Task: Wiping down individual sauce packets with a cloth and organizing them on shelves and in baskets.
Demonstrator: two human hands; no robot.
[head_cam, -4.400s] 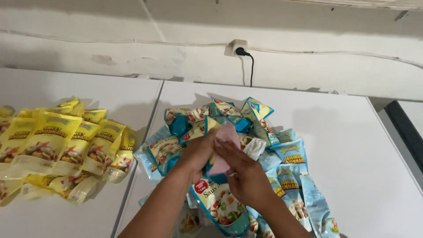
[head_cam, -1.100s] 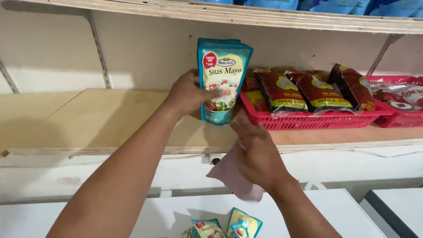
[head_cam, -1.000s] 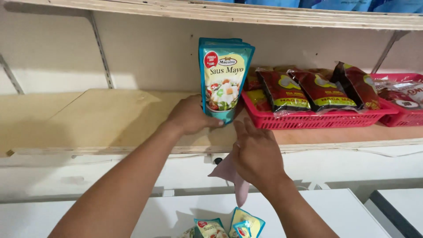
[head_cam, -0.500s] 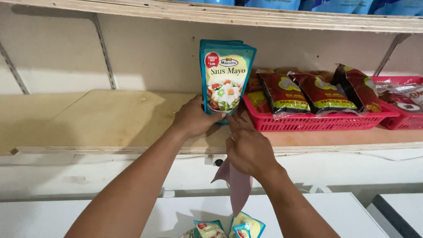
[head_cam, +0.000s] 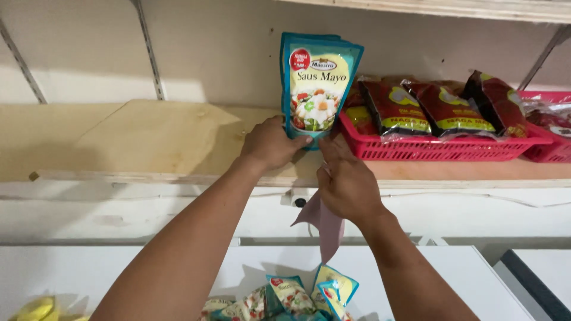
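Observation:
A teal stand-up sauce pouch (head_cam: 320,86) stands upright on the wooden shelf (head_cam: 148,139), just left of a red basket (head_cam: 440,147). My left hand (head_cam: 270,142) grips the pouch's lower left corner. At the pouch's bottom right edge, my right hand (head_cam: 345,178) touches the pouch with its fingertips. A pink cloth (head_cam: 324,223) hangs down from that same hand.
The red basket holds several dark red snack packets (head_cam: 443,107). A second red basket (head_cam: 550,148) sits at the far right. Below, more teal pouches (head_cam: 297,294) lie on a white table (head_cam: 428,279); yellow packets (head_cam: 35,309) show at bottom left. An upper shelf (head_cam: 476,9) runs overhead.
I lifted a teal pouch from the table pile up to the shelf and stood it beside the red basket. My left hand slid down to its base; the pink cloth now hangs lower.

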